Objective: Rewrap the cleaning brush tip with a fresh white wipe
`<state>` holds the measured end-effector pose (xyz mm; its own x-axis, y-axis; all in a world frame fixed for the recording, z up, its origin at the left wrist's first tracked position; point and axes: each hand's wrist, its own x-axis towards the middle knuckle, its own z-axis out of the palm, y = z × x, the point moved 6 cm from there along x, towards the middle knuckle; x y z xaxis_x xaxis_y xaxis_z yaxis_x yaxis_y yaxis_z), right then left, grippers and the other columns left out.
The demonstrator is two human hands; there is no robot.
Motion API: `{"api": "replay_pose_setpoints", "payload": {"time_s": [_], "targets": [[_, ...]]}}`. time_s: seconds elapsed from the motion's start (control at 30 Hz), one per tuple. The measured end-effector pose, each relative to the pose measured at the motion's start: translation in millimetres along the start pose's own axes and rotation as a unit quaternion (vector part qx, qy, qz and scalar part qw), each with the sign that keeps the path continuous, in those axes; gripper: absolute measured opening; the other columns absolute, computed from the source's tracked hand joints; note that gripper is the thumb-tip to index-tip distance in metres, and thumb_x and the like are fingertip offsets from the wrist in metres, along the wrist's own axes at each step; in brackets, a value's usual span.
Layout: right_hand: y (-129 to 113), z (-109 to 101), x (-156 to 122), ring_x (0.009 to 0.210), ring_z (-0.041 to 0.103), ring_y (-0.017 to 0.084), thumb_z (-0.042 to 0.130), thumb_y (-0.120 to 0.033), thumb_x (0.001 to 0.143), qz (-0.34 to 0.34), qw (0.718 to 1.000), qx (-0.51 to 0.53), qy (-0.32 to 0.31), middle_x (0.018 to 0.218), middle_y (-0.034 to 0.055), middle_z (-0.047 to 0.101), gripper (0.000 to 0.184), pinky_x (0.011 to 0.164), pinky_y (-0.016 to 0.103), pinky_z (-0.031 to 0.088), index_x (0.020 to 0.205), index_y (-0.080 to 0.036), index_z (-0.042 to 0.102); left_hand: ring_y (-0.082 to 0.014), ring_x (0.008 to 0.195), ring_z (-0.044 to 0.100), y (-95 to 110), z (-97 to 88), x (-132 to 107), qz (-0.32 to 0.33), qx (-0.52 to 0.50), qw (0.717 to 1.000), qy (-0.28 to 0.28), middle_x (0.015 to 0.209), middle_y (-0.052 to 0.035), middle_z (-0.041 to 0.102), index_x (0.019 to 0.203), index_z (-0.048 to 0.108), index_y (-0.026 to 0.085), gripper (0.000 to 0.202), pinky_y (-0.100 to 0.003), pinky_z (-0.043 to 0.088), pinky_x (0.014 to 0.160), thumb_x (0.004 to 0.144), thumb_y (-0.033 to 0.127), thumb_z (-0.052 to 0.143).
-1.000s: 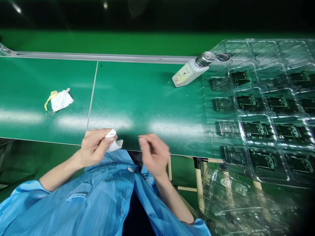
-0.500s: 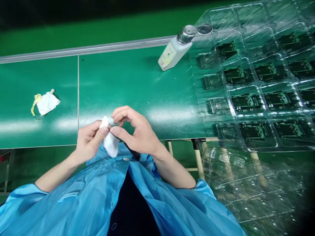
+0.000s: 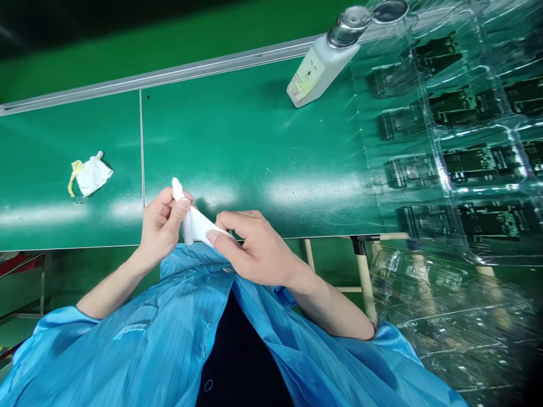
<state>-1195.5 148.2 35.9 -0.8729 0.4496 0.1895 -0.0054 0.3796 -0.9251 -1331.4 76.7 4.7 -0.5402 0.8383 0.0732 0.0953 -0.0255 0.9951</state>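
Wipe [image 3: 197,226] clamped in my left hand [image 3: 160,226] just over the bench [image 3: 254,141] edge; my right hand [image 3: 254,247] closes thumb and fingers on its free end, hands nearly touching; I'm folding it, and that loose end wants smoothing flat.

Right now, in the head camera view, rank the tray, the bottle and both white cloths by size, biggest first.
1. Clear plastic tray
2. Bottle
3. Held cloth and crumpled cloth: too alike to rank, since the held one sits nearer the camera.
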Motion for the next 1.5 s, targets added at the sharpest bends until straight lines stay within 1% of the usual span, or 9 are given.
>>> {"api": "replay_pose_setpoints", "payload": {"time_s": [0.23, 0.53, 0.73, 0.87, 0.93, 1.1, 1.17, 1.37, 1.5], "targets": [[10, 1, -13, 0.049, 0.030, 0.006, 0.050, -0.026, 0.088, 0.025, 0.990, 0.124, 0.067, 0.052, -0.0072, 0.035, 0.030, 0.049, 0.023, 0.024, 0.061, -0.020, 0.039, -0.0080, 0.047, 0.047, 4, 3.3, 2, -0.012, -0.031, 0.998, -0.047, 0.060, 0.0012, 0.058, 0.077, 0.063, 0.018, 0.025, -0.018, 0.037, 0.042, 0.082, 0.041, 0.070], [41, 0, -2, 0.066, 0.049, 0.010, 0.053, -0.039, 0.089, 0.077, 0.981, 0.132, 0.123, 0.078, -0.0001, 0.059, 0.022, 0.061, 0.024, 0.039, 0.090, -0.018, 0.052, -0.0080, 0.050, 0.046, 4, -0.1, 8, -0.030, -0.107, 0.994, 0.013, 0.059, 0.0017, 0.055, 0.071, 0.064, 0.017, 0.026, -0.020, 0.038, 0.045, 0.075, 0.039, 0.077], [37, 9, 15, 0.098, 0.057, 0.021, 0.072, -0.051, 0.074, 0.083, 0.996, -0.009, 0.029, 0.116, 0.0102, 0.062, 0.067, 0.082, 0.033, 0.044, 0.128, -0.018, 0.049, -0.0098, 0.063, 0.051, 4, 6.5, -1, -0.020, -0.128, 0.991, 0.019, 0.074, -0.0014, 0.060, 0.076, 0.070, 0.019, 0.019, -0.021, 0.041, 0.054, 0.076, 0.036, 0.077], [27, 20, 25, 0.061, 0.047, 0.010, 0.063, -0.033, 0.086, 0.050, 0.996, -0.069, -0.019, 0.070, -0.0021, 0.058, 0.016, 0.062, 0.024, 0.031, 0.085, -0.017, 0.062, -0.0099, 0.069, 0.050, 4, 3.6, -3, -0.001, -0.107, 0.994, 0.033, 0.076, -0.0014, 0.056, 0.071, 0.071, 0.018, 0.018, -0.022, 0.042, 0.063, 0.077, 0.034, 0.077], [24, 25, 28, 0.053, 0.035, 0.007, 0.058, -0.024, 0.089, 0.028, 0.995, -0.093, -0.010, 0.056, -0.0056, 0.044, 0.027, 0.058, 0.025, 0.024, 0.064, -0.017, 0.051, -0.0100, 0.070, 0.050, 4, 1.7, -5, 0.004, -0.103, 0.994, 0.045, 0.074, -0.0009, 0.055, 0.069, 0.071, 0.018, 0.018, -0.023, 0.042, 0.066, 0.077, 0.034, 0.076], [27, 36, 28, 0.051, 0.031, 0.007, 0.060, -0.021, 0.086, 0.000, 0.998, -0.068, -0.010, 0.052, -0.0073, 0.037, 0.032, 0.056, 0.026, 0.020, 0.060, -0.018, 0.041, -0.0112, 0.068, 0.049, -2, -1.3, -9, -0.018, -0.116, 0.991, 0.072, 0.071, -0.0011, 0.055, 0.070, 0.071, 0.019, 0.020, -0.023, 0.042, 0.062, 0.076, 0.037, 0.077], [29, 36, 28, 0.050, 0.030, 0.006, 0.058, -0.019, 0.085, -0.001, 0.999, -0.047, -0.026, 0.050, -0.0078, 0.034, 0.033, 0.055, 0.025, 0.020, 0.058, -0.018, 0.039, -0.0112, 0.069, 0.051, -2, -3.2, -8, -0.029, -0.103, 0.994, 0.038, 0.072, -0.0017, 0.057, 0.072, 0.073, 0.019, 0.020, -0.022, 0.043, 0.063, 0.076, 0.037, 0.077], [33, 32, 33, 0.046, 0.027, 0.005, 0.057, -0.016, 0.082, 0.024, 0.993, -0.040, -0.106, 0.046, -0.0084, 0.031, 0.033, 0.051, 0.025, 0.017, 0.054, -0.017, 0.040, -0.0131, 0.067, 0.061, 21, -26.8, 8, -0.016, 0.082, 0.977, -0.194, 0.080, -0.0061, 0.069, 0.090, 0.076, 0.019, 0.016, -0.022, 0.048, 0.061, 0.080, 0.031, 0.073], [30, 37, 37, 0.046, 0.026, 0.006, 0.057, -0.012, 0.080, 0.034, 0.982, -0.090, -0.165, 0.045, -0.0079, 0.034, 0.032, 0.053, 0.027, 0.015, 0.053, -0.017, 0.041, -0.0169, 0.075, 0.065, 54, -49.1, 25, 0.062, 0.257, 0.942, -0.205, 0.086, -0.0080, 0.073, 0.094, 0.076, 0.020, 0.017, -0.025, 0.051, 0.066, 0.084, 0.031, 0.067]]}}
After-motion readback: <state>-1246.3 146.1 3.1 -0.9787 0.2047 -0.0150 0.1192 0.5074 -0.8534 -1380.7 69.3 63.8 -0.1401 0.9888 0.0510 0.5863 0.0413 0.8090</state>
